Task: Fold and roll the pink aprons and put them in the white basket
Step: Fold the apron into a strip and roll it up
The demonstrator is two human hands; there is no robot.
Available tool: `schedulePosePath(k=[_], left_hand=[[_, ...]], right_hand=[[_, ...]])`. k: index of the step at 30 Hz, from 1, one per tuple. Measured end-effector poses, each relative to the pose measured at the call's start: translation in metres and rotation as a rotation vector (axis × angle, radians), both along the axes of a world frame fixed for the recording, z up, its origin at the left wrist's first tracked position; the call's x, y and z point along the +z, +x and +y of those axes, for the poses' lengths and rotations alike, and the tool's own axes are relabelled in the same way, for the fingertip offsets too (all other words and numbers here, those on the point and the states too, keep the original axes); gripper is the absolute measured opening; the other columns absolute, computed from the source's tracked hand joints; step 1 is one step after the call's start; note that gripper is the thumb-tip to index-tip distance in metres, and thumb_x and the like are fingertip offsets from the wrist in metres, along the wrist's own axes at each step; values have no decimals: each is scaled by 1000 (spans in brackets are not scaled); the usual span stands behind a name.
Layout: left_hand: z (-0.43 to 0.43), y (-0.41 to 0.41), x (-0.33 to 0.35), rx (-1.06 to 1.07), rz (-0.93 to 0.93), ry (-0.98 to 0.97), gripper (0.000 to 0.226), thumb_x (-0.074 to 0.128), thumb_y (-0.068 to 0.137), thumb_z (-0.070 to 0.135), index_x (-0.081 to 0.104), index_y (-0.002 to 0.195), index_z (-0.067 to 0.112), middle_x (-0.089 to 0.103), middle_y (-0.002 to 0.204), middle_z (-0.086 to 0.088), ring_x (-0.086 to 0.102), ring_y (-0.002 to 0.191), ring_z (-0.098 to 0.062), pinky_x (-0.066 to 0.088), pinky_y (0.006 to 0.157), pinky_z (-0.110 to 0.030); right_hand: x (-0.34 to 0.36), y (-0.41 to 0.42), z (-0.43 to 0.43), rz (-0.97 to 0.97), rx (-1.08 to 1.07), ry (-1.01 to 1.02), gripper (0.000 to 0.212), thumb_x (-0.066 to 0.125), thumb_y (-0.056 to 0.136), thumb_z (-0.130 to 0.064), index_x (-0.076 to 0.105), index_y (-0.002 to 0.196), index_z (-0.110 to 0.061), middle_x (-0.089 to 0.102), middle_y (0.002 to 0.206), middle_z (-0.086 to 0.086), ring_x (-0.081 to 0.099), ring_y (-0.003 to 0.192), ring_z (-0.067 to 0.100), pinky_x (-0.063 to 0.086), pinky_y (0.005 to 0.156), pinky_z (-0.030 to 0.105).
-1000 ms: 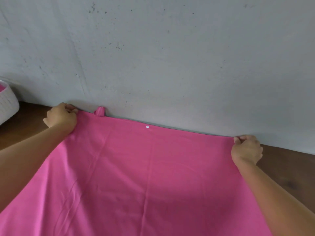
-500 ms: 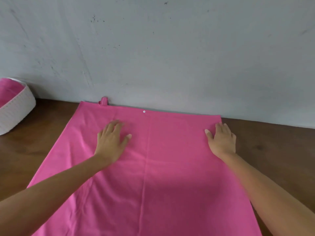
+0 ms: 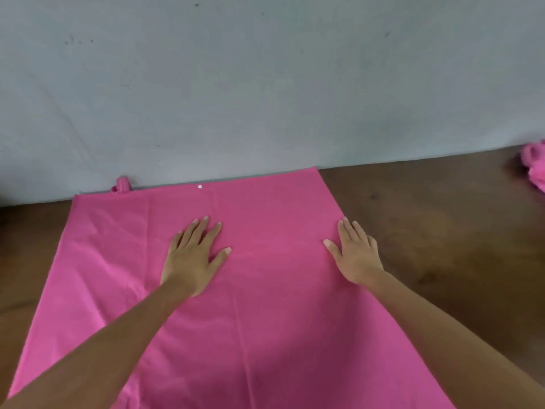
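**Both hands flat on the spread apron**

Two bare forearms reach in from the worktop's near edge; beneath them the pink apron [image 3: 265, 335] lies spread flat on the brown wooden worktop [image 3: 442, 231], running from the near edge up to the far edge. The left hand [image 3: 194, 258] rests palm down near the cloth's middle, fingers straight and slightly spread, holding nothing; the right hand [image 3: 356, 258] lies palm down at the apron's right side edge, fingers straight and holding nothing. At the apron's far hem sit a small white stud [image 3: 200, 186] and, further left, a pink loop [image 3: 122, 184] touching the grey wall [image 3: 265, 84]; near the worktop's far right corner lies a crumpled pink cloth [image 3: 535, 166], well apart.
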State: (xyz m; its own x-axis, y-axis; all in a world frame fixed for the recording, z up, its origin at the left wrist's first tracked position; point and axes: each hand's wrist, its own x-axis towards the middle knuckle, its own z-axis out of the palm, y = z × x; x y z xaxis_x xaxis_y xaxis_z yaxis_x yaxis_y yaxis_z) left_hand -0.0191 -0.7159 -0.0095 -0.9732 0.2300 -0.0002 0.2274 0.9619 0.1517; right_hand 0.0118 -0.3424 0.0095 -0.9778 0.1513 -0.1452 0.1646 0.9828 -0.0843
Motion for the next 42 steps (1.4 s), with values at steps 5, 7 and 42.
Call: schedulePosePath(k=[5, 7, 42], left_hand=[[-2, 0, -1, -19, 11, -4, 77, 8, 96, 73, 12, 162, 34, 5, 171, 2, 0, 157, -20, 7, 127, -46], [-1, -1, 0, -29, 13, -2, 77, 9, 96, 73, 13, 162, 33, 6, 171, 0, 2, 157, -21, 8, 127, -46], [41, 12, 19, -261, 75, 9, 62, 49, 99, 50, 43, 150, 16, 36, 158, -16, 32, 143, -38, 28, 116, -56]], right_hand=[[2, 71, 4, -47, -31, 11, 77, 12, 100, -64, 3, 162, -19, -4, 169, -8, -7, 155, 13, 9, 123, 44], [4, 103, 5, -63, -70, 4, 82, 5, 95, -67, -1, 162, -21, -6, 169, -11, -9, 155, 12, 7, 123, 42], [-16, 360, -11, 123, -470, -172, 81, 16, 96, -74, 9, 162, -28, 6, 169, -8, 9, 155, 17, 19, 122, 49]])
